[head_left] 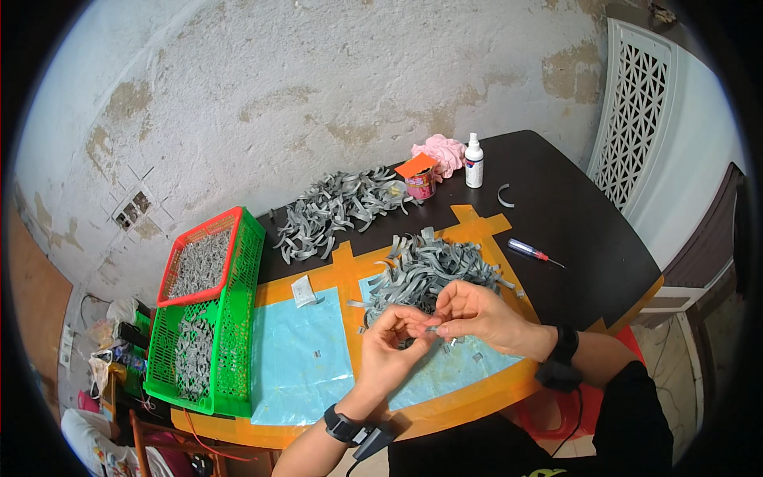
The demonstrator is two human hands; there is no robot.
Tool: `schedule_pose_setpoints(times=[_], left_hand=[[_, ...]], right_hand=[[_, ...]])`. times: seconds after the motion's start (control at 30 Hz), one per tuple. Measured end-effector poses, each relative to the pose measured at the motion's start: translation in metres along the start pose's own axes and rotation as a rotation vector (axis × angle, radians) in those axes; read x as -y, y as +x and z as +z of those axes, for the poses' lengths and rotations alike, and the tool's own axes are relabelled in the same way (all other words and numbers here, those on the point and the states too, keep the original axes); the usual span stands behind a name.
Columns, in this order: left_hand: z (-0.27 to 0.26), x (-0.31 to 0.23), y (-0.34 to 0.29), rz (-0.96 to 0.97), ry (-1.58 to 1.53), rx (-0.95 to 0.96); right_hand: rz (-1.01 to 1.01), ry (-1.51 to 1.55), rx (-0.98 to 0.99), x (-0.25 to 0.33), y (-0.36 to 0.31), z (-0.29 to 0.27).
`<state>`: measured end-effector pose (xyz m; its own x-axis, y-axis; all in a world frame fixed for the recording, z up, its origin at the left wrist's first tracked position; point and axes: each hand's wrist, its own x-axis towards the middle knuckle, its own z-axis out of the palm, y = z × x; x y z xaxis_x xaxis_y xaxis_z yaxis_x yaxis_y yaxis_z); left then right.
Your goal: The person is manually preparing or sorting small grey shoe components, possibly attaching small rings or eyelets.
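My left hand (389,340) and my right hand (486,319) meet at the fingertips, in front of a heap of curved grey strips (433,266). Both are closed in a pinch on a small grey piece (431,327), mostly covered by the fingers. Its exact kind is too small to make out. Below the hands, a few tiny grey bits (477,358) lie on the light-blue sheet (302,366), which is edged with orange-yellow tape (343,266).
Left stands a green basket (238,334) of small grey pieces, a red basket (241,226) resting on it. A second strip pile (330,215) lies near the wall. Behind are a tin (421,184), pink cloth (443,153) and spray bottle (474,163). A screwdriver (534,251) lies right.
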<state>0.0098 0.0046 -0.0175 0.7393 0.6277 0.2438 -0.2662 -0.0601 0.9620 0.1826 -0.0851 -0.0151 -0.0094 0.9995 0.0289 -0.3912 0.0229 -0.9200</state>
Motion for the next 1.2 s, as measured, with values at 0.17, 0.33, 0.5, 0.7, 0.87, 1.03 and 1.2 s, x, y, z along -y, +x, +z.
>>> schedule_pose_setpoints(times=[0.17, 0.33, 0.5, 0.7, 0.87, 1.03, 1.2], left_hand=[[0.004, -0.004, 0.003, 0.069, 0.175, 0.006], [-0.001, -0.004, 0.003, 0.158, 0.426, -0.002], [0.001, -0.024, 0.005, 0.491, 0.817, -0.017], [-0.004, -0.014, 0.005, 0.429, 0.833, -0.057], [-0.008, -0.005, 0.005, 0.292, 0.565, -0.007], [-0.009, -0.001, 0.003, 0.109, 0.272, 0.047], [-0.007, 0.002, 0.003, 0.096, 0.164, 0.061]], right_hand=[[-0.041, -0.004, -0.040, 0.000, 0.000, -0.001], [-0.031, -0.004, -0.032, 0.004, -0.002, 0.002], [-0.080, -0.016, -0.049, 0.007, -0.001, 0.002], [-0.048, 0.002, -0.033, 0.006, -0.002, 0.002], [-0.036, 0.083, 0.026, 0.003, -0.001, 0.000], [-0.015, 0.154, 0.126, 0.000, 0.000, -0.004], [0.021, 0.192, 0.109, -0.001, -0.001, -0.004]])
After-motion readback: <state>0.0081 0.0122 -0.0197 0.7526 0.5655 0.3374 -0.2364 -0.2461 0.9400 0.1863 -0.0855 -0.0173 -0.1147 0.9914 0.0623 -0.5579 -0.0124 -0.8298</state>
